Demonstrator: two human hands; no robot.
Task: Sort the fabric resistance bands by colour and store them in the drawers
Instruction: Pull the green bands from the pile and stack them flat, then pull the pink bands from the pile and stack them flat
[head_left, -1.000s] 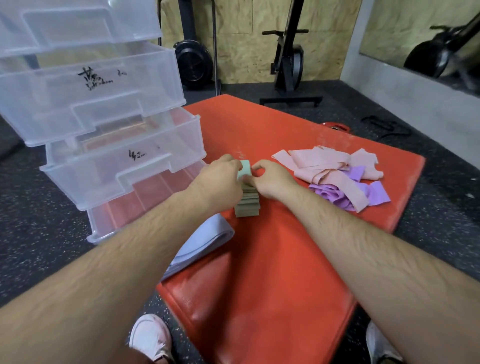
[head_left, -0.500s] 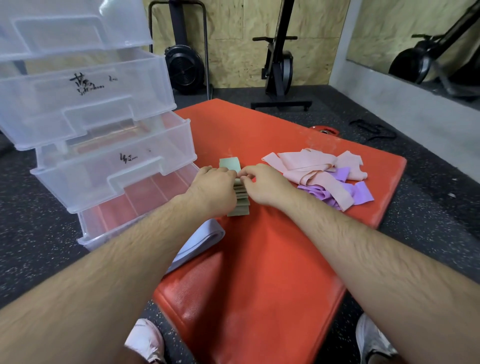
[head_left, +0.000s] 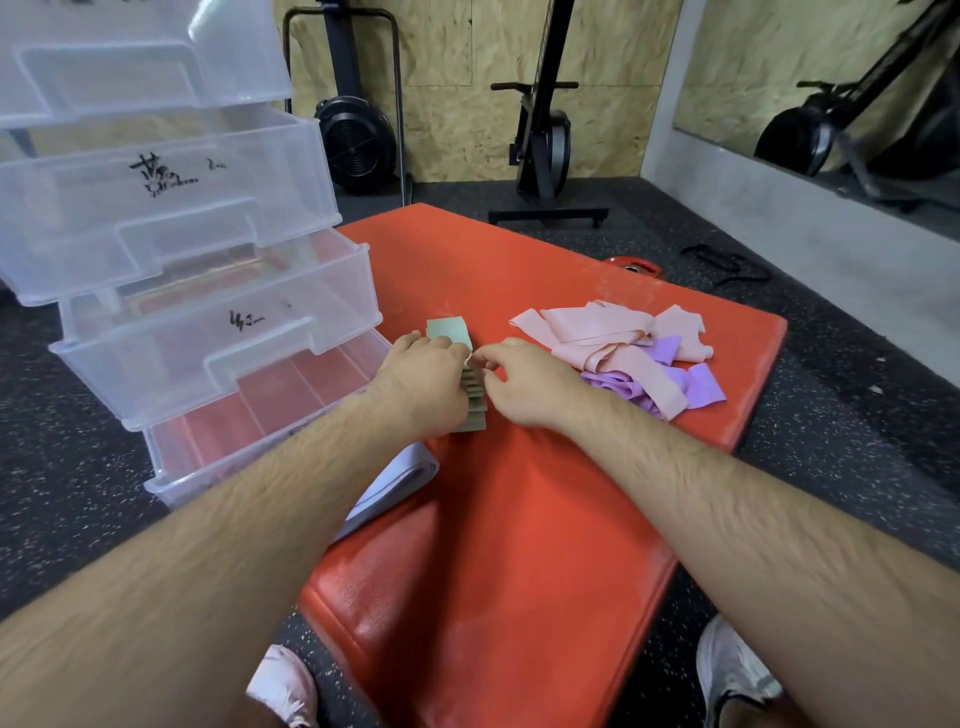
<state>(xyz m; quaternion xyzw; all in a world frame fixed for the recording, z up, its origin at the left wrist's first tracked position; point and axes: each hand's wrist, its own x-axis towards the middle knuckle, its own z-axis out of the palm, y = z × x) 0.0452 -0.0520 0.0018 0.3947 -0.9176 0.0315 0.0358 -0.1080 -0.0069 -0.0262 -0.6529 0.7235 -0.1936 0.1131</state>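
Work surface: a red padded mat lies on a dark speckled floor. The rear wall is chipboard; a black exercise machine stands against it, and a mirror is on the right-hand wall.

A stack of clear plastic drawers stands at the mat's left edge, each pulled out. Two drawer fronts carry black handwritten marks; neither can be read with certainty.

The green bands form a folded stack near the mat's centre. The left hand grips the stack, fingers curled over it. The right hand pinches an upper edge between thumb and forefinger. Pink bands lie tangled over purple bands to the right, well apart from the drawers. A pale folded band lies beneath the left forearm.

Change: one second earlier the top green fold stood between the hands; it now lies beyond the left knuckles. The pink and purple pile is unchanged.
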